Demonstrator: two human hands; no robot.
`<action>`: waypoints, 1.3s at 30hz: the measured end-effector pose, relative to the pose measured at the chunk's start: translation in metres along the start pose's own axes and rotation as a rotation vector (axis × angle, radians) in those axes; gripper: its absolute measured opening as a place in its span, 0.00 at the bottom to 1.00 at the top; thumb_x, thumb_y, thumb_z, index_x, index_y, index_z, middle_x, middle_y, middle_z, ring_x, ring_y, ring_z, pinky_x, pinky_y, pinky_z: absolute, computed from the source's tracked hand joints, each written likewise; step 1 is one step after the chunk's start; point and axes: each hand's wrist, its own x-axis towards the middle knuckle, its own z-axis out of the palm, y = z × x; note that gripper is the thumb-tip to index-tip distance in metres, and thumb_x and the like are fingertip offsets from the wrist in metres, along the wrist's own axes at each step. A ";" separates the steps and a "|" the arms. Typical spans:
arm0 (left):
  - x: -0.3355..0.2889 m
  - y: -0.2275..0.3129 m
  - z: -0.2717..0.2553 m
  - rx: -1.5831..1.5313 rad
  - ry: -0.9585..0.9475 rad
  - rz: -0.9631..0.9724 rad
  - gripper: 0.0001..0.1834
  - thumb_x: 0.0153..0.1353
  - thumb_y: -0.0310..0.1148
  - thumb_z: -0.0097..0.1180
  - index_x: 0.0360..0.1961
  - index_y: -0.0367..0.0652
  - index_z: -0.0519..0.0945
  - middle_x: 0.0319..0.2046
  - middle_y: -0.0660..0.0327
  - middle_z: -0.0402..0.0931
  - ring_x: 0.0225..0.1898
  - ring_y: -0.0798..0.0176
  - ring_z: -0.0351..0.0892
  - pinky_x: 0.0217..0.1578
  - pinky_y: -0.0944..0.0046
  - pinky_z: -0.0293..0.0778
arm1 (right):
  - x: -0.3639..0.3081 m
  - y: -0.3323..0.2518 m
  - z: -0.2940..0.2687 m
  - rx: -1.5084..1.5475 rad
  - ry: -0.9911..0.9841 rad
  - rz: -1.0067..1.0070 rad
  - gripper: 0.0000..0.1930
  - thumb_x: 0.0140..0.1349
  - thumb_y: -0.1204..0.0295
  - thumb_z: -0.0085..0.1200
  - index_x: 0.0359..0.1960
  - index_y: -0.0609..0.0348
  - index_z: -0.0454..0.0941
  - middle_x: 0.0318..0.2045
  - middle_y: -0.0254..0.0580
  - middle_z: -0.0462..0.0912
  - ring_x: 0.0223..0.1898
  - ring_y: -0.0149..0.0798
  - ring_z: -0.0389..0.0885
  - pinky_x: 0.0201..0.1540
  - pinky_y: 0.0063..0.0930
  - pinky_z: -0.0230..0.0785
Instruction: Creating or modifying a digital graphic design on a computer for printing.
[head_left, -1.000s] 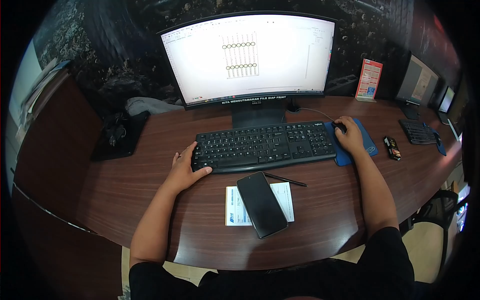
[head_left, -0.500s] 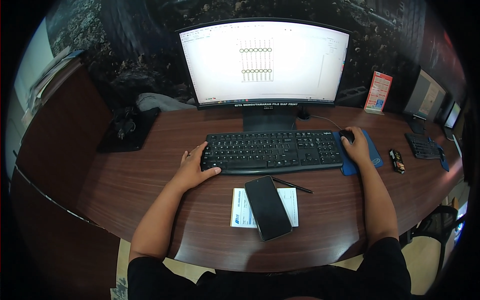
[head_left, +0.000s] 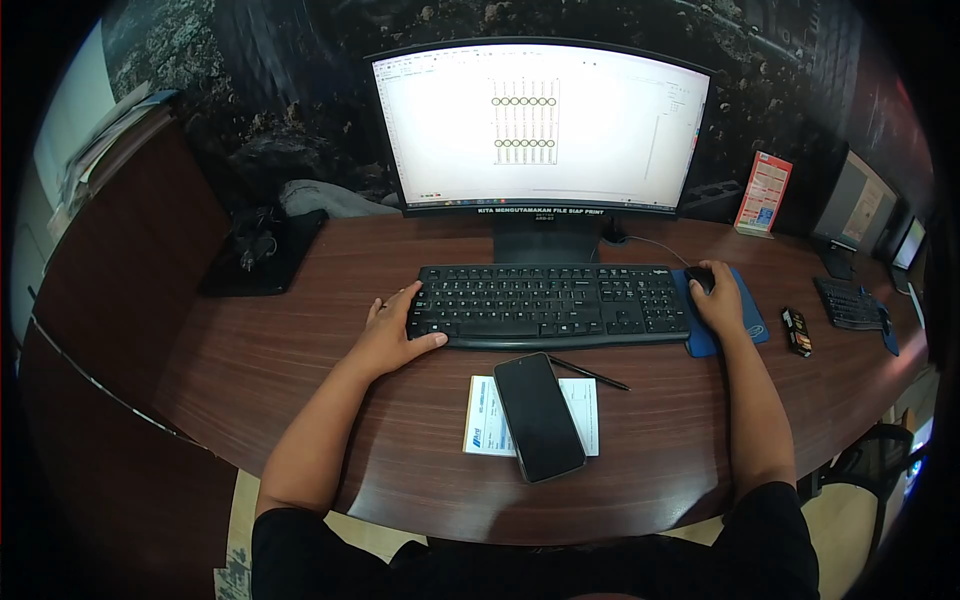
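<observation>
My left hand (head_left: 393, 332) lies at the left end of a black keyboard (head_left: 560, 308), fingers spread, with the fingertips and thumb along its edge. Right of the keyboard, my right hand (head_left: 722, 303) is wrapped over a black computer mouse (head_left: 702, 277), which is partly hidden under the fingers. The mouse rests on a blue mouse pad (head_left: 753, 322). Behind the keyboard stands a lit curved monitor (head_left: 610, 130); its white page shows a drawing with two rows of small circles.
Nearer me, a dark smartphone (head_left: 540, 420) lies across a printed paper pad (head_left: 482, 432), with a black pen (head_left: 595, 374) beside it. To the right are a small dark pack (head_left: 796, 332), a standing calendar (head_left: 764, 194) and a second keyboard (head_left: 848, 303). A wooden partition (head_left: 120, 220) borders the left side.
The view has shifted slightly, so the monitor sits a little farther right in the picture. Both hands keep their places, the left at the keyboard and the right on the mouse.
</observation>
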 end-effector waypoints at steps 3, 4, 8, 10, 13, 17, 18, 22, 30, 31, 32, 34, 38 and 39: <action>-0.001 0.002 -0.001 0.002 -0.007 -0.017 0.58 0.53 0.62 0.68 0.74 0.38 0.57 0.71 0.41 0.62 0.75 0.42 0.56 0.74 0.38 0.39 | 0.001 0.001 0.000 0.008 -0.026 0.009 0.19 0.56 0.73 0.64 0.50 0.61 0.78 0.51 0.50 0.81 0.55 0.54 0.80 0.58 0.40 0.71; -0.001 0.003 -0.002 0.002 -0.006 -0.017 0.58 0.53 0.62 0.68 0.74 0.38 0.57 0.71 0.41 0.62 0.75 0.42 0.56 0.74 0.38 0.39 | 0.001 0.002 0.000 0.008 -0.025 0.008 0.19 0.56 0.73 0.64 0.50 0.61 0.78 0.51 0.50 0.81 0.55 0.54 0.80 0.58 0.40 0.71; 0.001 0.006 -0.001 0.016 -0.010 -0.019 0.58 0.53 0.62 0.68 0.75 0.38 0.57 0.71 0.41 0.62 0.75 0.42 0.56 0.75 0.38 0.39 | 0.000 0.013 0.003 -0.004 0.017 -0.066 0.19 0.55 0.73 0.64 0.50 0.62 0.78 0.51 0.50 0.81 0.54 0.53 0.80 0.57 0.41 0.72; 0.001 0.004 -0.001 0.019 -0.009 -0.021 0.58 0.53 0.62 0.68 0.75 0.38 0.57 0.71 0.40 0.62 0.75 0.41 0.56 0.75 0.38 0.39 | 0.000 0.011 0.003 -0.005 0.043 -0.108 0.19 0.55 0.73 0.65 0.49 0.62 0.78 0.51 0.50 0.81 0.54 0.53 0.80 0.57 0.41 0.72; 0.000 -0.002 0.001 0.016 0.000 -0.001 0.58 0.53 0.62 0.68 0.75 0.37 0.57 0.71 0.40 0.62 0.75 0.41 0.56 0.75 0.38 0.39 | 0.001 -0.001 0.000 0.051 0.050 0.012 0.18 0.55 0.74 0.64 0.48 0.62 0.79 0.50 0.50 0.81 0.53 0.54 0.80 0.56 0.42 0.72; 0.000 -0.002 0.000 0.016 -0.001 -0.002 0.58 0.53 0.63 0.67 0.74 0.37 0.57 0.71 0.39 0.61 0.75 0.41 0.55 0.75 0.38 0.38 | 0.000 0.001 0.001 0.039 0.013 -0.051 0.17 0.54 0.75 0.64 0.47 0.60 0.79 0.49 0.50 0.80 0.53 0.55 0.80 0.56 0.42 0.72; 0.000 -0.002 0.001 0.018 -0.003 0.001 0.58 0.54 0.63 0.67 0.74 0.37 0.57 0.71 0.39 0.61 0.75 0.42 0.55 0.75 0.38 0.38 | 0.000 0.003 0.000 0.046 0.006 -0.090 0.18 0.54 0.75 0.63 0.48 0.60 0.79 0.49 0.50 0.80 0.53 0.55 0.80 0.56 0.42 0.72; 0.001 -0.001 0.002 0.012 0.011 0.015 0.58 0.54 0.63 0.67 0.74 0.37 0.56 0.71 0.39 0.61 0.75 0.42 0.55 0.75 0.38 0.38 | -0.001 0.012 0.001 0.025 0.002 -0.170 0.18 0.54 0.76 0.63 0.48 0.59 0.79 0.51 0.51 0.80 0.55 0.55 0.79 0.58 0.41 0.71; -0.001 -0.004 0.002 0.035 -0.004 0.019 0.58 0.55 0.61 0.67 0.76 0.40 0.53 0.72 0.40 0.60 0.75 0.42 0.56 0.75 0.39 0.37 | 0.000 0.006 0.000 0.023 -0.033 -0.086 0.20 0.54 0.76 0.62 0.51 0.62 0.79 0.53 0.51 0.79 0.57 0.55 0.78 0.61 0.40 0.70; -0.001 -0.004 0.002 0.035 -0.004 0.018 0.58 0.55 0.61 0.67 0.76 0.40 0.53 0.72 0.40 0.60 0.75 0.42 0.56 0.75 0.39 0.37 | 0.000 0.006 0.000 0.023 -0.034 -0.087 0.20 0.54 0.76 0.62 0.51 0.62 0.79 0.53 0.51 0.79 0.57 0.55 0.78 0.61 0.40 0.70; -0.001 -0.005 0.002 0.037 -0.004 0.017 0.58 0.55 0.61 0.67 0.76 0.40 0.53 0.72 0.40 0.60 0.75 0.42 0.56 0.75 0.38 0.37 | 0.001 0.004 0.000 0.021 -0.031 -0.086 0.20 0.54 0.76 0.62 0.51 0.62 0.79 0.53 0.51 0.79 0.57 0.55 0.78 0.61 0.40 0.70; -0.001 -0.005 0.002 0.039 -0.004 0.015 0.58 0.55 0.61 0.67 0.76 0.40 0.53 0.72 0.40 0.60 0.75 0.42 0.56 0.75 0.38 0.37 | 0.000 0.000 -0.001 0.020 -0.029 -0.086 0.20 0.54 0.77 0.62 0.51 0.62 0.79 0.53 0.51 0.79 0.57 0.54 0.78 0.61 0.40 0.70; -0.001 -0.003 0.001 0.019 -0.003 0.012 0.58 0.54 0.64 0.66 0.75 0.37 0.56 0.71 0.38 0.60 0.75 0.42 0.55 0.74 0.38 0.39 | 0.000 0.001 -0.002 0.076 -0.047 -0.124 0.19 0.54 0.77 0.62 0.50 0.61 0.80 0.54 0.51 0.79 0.59 0.54 0.77 0.62 0.40 0.69; -0.001 -0.002 0.001 0.022 -0.002 0.009 0.58 0.54 0.65 0.66 0.75 0.37 0.56 0.71 0.38 0.60 0.75 0.42 0.55 0.74 0.37 0.39 | 0.000 0.003 -0.002 0.084 -0.043 -0.147 0.18 0.54 0.77 0.61 0.49 0.60 0.81 0.54 0.52 0.79 0.59 0.54 0.77 0.62 0.40 0.69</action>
